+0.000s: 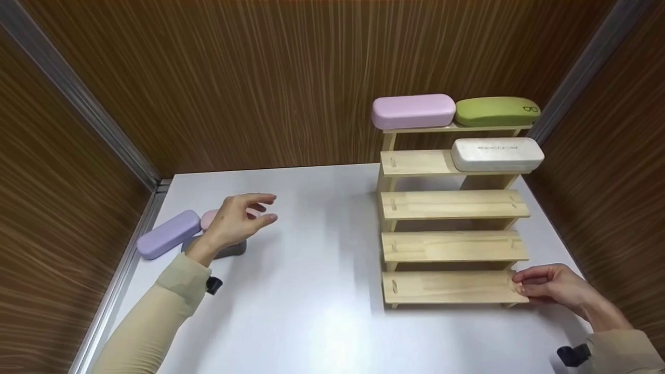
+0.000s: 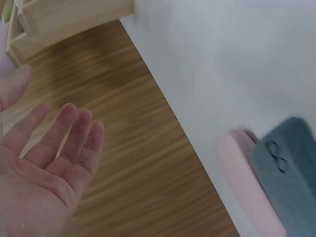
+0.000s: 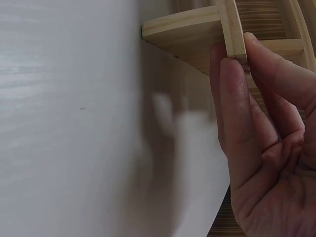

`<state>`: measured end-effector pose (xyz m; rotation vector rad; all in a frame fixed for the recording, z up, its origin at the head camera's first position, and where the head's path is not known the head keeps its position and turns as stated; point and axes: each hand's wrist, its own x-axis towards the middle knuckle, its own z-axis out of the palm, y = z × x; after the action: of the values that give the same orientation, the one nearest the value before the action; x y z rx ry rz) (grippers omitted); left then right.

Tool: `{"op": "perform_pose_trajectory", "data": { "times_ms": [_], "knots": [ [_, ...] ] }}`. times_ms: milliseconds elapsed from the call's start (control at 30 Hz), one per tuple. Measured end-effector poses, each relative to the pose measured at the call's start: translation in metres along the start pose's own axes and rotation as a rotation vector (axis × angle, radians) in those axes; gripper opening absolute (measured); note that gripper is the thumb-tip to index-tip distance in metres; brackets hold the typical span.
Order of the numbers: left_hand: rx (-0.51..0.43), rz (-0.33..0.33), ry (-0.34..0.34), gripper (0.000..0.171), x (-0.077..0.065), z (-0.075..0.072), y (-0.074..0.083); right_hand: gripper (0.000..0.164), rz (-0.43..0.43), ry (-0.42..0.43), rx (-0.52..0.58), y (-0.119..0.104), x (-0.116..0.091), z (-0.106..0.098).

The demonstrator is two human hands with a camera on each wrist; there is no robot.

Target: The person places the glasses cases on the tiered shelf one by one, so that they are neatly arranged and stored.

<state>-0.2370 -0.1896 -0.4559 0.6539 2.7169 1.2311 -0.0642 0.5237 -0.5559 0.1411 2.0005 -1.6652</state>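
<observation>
A five-step wooden rack (image 1: 455,204) stands toward the right of a glossy white surface (image 1: 311,234), the right end of its lowest step (image 1: 452,286) pinched in a person's right grip (image 1: 561,288), thumb on one face of the board and fingers on the other. The left grip (image 1: 234,221) hangs over the surface's left side, fingers loosely bent and thumb apart, with hold of nothing. Atop the rack, a lilac case (image 1: 414,111) sits beside a green case (image 1: 493,111) marked with spectacles; one step down, a white case (image 1: 497,155) rests at the right end.

Near the surface's left edge lie a purple case (image 1: 169,235), a pink case (image 2: 247,182) and a grey case (image 2: 284,168), clustered closely and partly screened by the left grip in the head view. Light glares off the surface's front middle, and soft shadows fall beside the rack. Brown wood-grain panels (image 1: 260,83) close in the back and both sides, with metal strips (image 1: 78,97) along the rear corners. Beige sleeves (image 1: 150,311) cover both forearms.
</observation>
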Motion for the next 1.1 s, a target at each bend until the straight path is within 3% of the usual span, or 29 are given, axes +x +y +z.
{"op": "perform_pose_trajectory", "data": {
  "times_ms": [167, 533, 933, 1100],
  "knots": [
    [0.033, -0.040, 0.027, 0.050, -0.010, -0.010, -0.020, 0.036, -0.015, -0.002, 0.006, 0.003, 0.001, 0.000],
    [0.068, -0.065, 0.121, 0.043, -0.037, -0.027, -0.064, 0.036, -0.004, 0.004, 0.019, -0.001, 0.004, 0.002],
    [0.191, -0.193, 0.101, 0.054, -0.064, -0.033, -0.112, 0.037, -0.026, -0.009, 0.034, 0.000, 0.003, 0.001],
    [0.227, -0.187, 0.117, 0.060, -0.070, -0.030, -0.126, 0.037, -0.029, 0.003, 0.025, 0.002, 0.001, 0.001]
  ]
}}
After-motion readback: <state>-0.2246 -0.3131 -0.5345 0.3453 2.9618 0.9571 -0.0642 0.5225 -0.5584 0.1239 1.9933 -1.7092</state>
